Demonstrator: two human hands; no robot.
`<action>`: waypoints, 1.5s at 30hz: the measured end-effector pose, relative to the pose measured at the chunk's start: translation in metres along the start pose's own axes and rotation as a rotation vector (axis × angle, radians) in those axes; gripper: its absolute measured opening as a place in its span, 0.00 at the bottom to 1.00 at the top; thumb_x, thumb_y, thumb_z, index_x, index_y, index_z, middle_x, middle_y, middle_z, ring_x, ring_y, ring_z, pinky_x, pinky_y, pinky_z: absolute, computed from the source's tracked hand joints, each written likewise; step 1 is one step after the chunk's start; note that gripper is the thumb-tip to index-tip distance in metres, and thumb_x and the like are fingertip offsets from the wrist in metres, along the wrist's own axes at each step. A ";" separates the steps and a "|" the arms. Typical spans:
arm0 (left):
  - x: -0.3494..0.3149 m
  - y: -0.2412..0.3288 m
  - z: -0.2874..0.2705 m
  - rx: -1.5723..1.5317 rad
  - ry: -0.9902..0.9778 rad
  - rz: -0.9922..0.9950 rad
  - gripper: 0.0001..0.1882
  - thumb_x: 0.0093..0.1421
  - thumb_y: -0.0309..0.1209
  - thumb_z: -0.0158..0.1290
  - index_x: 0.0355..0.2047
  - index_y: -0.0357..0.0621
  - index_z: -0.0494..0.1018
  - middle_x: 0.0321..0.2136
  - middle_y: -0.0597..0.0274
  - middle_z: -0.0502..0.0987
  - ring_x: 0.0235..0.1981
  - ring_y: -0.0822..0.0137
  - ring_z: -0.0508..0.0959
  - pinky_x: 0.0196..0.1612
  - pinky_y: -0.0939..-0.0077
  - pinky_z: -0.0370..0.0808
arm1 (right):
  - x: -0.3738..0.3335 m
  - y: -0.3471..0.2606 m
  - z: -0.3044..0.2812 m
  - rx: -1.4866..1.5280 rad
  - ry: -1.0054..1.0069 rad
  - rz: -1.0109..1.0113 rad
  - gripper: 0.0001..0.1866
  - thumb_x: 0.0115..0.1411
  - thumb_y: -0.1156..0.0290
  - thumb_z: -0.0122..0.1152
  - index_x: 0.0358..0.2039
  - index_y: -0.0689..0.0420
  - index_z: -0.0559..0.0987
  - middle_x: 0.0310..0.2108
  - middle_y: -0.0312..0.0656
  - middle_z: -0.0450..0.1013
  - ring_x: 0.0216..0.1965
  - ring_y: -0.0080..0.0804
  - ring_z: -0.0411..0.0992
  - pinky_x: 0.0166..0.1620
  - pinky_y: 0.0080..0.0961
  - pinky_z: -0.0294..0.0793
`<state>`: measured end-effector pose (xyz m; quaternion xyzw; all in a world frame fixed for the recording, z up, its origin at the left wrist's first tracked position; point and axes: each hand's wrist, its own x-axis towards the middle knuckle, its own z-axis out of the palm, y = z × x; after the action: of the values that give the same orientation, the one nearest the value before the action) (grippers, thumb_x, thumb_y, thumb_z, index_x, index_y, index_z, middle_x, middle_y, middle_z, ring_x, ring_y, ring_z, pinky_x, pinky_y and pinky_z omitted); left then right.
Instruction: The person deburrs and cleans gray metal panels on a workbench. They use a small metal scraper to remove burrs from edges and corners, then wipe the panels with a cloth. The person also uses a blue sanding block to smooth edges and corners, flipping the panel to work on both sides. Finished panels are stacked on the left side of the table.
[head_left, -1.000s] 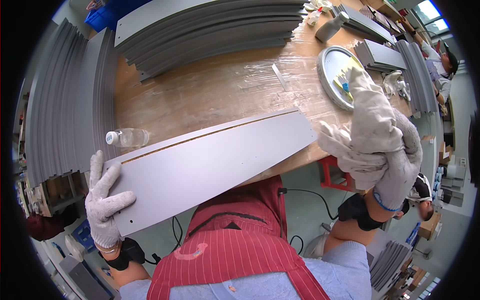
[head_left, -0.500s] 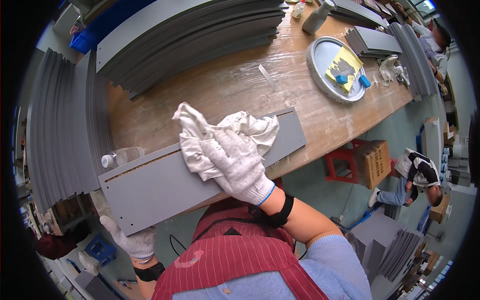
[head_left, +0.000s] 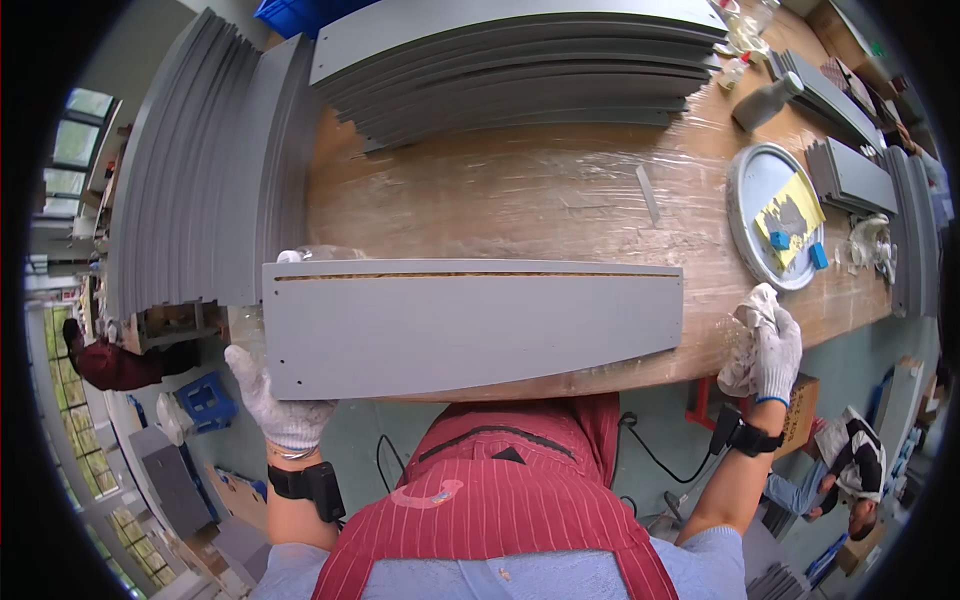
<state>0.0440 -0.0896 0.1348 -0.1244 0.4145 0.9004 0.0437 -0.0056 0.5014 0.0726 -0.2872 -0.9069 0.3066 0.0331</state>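
Left hand [head_left: 285, 412] lies beneath a grey board [head_left: 470, 330], its grip hidden; right hand [head_left: 779, 355] clutches a white cloth [head_left: 740, 362].

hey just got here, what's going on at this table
A person in white gloves has one grey panel at the near edge of the table. The left hand is at its lower left corner, fingers mostly hidden. The right hand holds a crumpled white cloth beyond the panel's right end, off its surface. More grey panels stand stacked behind and to the left.
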 end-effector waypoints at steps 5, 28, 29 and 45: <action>0.002 0.011 0.023 -0.206 0.046 -0.102 0.58 0.54 0.78 0.39 0.67 0.38 0.59 0.56 0.50 0.72 0.55 0.55 0.76 0.55 0.58 0.76 | -0.073 -0.098 0.056 0.456 -0.205 -0.349 0.21 0.62 0.78 0.56 0.57 0.60 0.75 0.50 0.50 0.74 0.51 0.39 0.72 0.54 0.33 0.72; 0.009 0.035 0.045 -0.206 -0.208 -0.191 0.57 0.55 0.77 0.40 0.72 0.47 0.48 0.66 0.54 0.61 0.63 0.52 0.67 0.58 0.46 0.72 | -0.155 -0.294 0.139 0.151 0.024 -1.120 0.23 0.51 0.72 0.68 0.50 0.52 0.78 0.41 0.43 0.74 0.40 0.43 0.72 0.47 0.43 0.62; 0.009 0.035 0.044 -0.237 -0.251 -0.200 0.56 0.56 0.77 0.40 0.72 0.49 0.48 0.66 0.54 0.61 0.63 0.52 0.67 0.59 0.47 0.72 | -0.169 -0.313 0.143 0.172 0.025 -1.169 0.24 0.49 0.70 0.68 0.50 0.50 0.78 0.42 0.41 0.75 0.40 0.42 0.72 0.47 0.41 0.58; 0.060 0.035 0.016 0.422 -0.107 -0.267 0.20 0.61 0.28 0.58 0.52 0.34 0.73 0.37 0.59 0.81 0.38 0.72 0.82 0.43 0.78 0.79 | -0.192 -0.189 0.130 0.327 -1.364 0.174 0.22 0.64 0.60 0.56 0.44 0.69 0.77 0.39 0.47 0.76 0.38 0.29 0.77 0.42 0.28 0.78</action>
<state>-0.0235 -0.1019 0.1549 -0.1182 0.5704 0.7855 0.2090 0.0289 0.2051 0.0983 -0.0938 -0.6413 0.5522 -0.5244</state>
